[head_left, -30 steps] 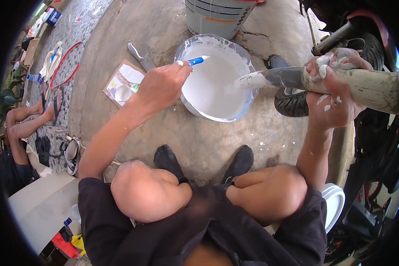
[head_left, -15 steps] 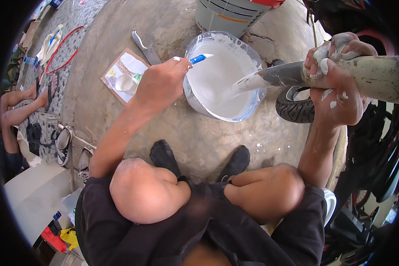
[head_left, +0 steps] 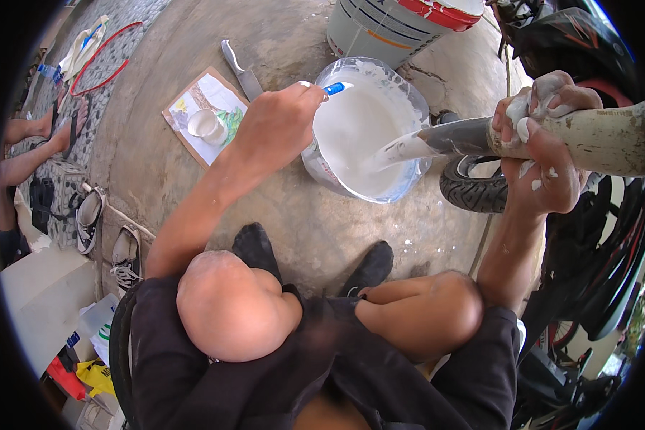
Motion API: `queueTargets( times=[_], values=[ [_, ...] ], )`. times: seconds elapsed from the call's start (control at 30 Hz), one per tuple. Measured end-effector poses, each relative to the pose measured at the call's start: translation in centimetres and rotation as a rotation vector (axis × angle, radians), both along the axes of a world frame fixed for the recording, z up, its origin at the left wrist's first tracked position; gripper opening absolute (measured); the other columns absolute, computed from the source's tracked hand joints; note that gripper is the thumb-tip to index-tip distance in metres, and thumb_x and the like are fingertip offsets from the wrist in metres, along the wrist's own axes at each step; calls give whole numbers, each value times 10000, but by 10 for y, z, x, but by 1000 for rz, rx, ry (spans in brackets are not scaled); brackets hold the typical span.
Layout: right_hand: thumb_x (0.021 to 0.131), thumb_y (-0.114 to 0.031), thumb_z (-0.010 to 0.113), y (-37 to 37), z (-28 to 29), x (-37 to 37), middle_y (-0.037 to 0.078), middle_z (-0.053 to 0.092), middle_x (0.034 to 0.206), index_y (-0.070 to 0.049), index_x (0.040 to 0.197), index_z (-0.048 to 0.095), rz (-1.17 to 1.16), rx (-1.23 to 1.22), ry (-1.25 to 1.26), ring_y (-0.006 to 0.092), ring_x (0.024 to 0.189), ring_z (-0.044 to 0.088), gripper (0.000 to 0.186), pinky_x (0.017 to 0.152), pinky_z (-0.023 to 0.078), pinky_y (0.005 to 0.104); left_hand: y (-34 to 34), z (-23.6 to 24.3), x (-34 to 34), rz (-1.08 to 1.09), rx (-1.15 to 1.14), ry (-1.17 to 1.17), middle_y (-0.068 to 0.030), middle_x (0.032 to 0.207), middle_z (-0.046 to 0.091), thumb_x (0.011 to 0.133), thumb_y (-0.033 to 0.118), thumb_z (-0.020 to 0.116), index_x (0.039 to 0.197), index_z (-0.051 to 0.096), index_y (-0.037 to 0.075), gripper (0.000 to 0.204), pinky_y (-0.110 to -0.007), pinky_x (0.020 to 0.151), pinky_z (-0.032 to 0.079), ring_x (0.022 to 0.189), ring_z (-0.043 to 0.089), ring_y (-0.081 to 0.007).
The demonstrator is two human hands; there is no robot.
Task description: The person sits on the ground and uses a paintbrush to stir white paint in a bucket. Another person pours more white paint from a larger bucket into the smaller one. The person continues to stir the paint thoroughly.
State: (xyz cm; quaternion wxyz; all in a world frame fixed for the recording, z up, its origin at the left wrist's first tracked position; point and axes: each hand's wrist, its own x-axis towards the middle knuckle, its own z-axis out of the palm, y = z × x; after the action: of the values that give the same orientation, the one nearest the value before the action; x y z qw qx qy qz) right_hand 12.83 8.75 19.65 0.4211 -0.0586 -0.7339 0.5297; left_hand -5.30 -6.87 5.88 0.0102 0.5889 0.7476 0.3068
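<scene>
My left hand (head_left: 274,130) is closed on a slim blue tool with a pale tip (head_left: 334,89), held over the rim of the tub; most of the tool is hidden in the fingers. In front of me stands a translucent plastic tub (head_left: 337,185) of white paint (head_left: 358,118), its walls smeared white. My right hand (head_left: 548,143), spotted with white paint, wraps round a thick paint-stained pipe (head_left: 595,140). That pipe has a dark grey section and a white-coated lower end, which slants into the paint.
Beyond the tub is a big paint bucket (head_left: 380,36) with a red rim. A knife (head_left: 240,68) and a board with a drawing (head_left: 193,154), carrying a white cup (head_left: 208,127), lie left. A tyre (head_left: 473,190) and motorbike parts are right. Another person's legs (head_left: 32,165) show far left.
The view has shifted a little, so the tub and bucket sit slightly further right in it. Both hands keep their holds, and the pipe's end stays in the paint.
</scene>
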Motion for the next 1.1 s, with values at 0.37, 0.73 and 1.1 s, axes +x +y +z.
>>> queueTargets(
  times=[0.37,0.73,1.1],
  values=[
    [613,-17,493,2,-12,-1,108,395,796,-44,931,425,77,21,76,176,553,486,327,569,465,373,12,-6,2,-21,63,21,-168,768,626,799,41,564,901,614,-8,124,-381,585,513,682,628,-333],
    [610,53,518,8,-14,-10,129,443,826,-19,984,446,69,80,187,205,594,496,388,504,462,327,14,-8,2,-11,-1,43,-170,760,626,796,40,555,894,617,-16,128,-378,595,517,680,632,-325],
    [597,77,498,18,-3,0,134,455,810,6,946,448,58,182,100,204,572,507,360,512,475,337,13,-14,-3,-14,37,90,-166,718,609,703,-32,575,860,608,-26,160,-363,556,530,633,642,-305]
  ],
)
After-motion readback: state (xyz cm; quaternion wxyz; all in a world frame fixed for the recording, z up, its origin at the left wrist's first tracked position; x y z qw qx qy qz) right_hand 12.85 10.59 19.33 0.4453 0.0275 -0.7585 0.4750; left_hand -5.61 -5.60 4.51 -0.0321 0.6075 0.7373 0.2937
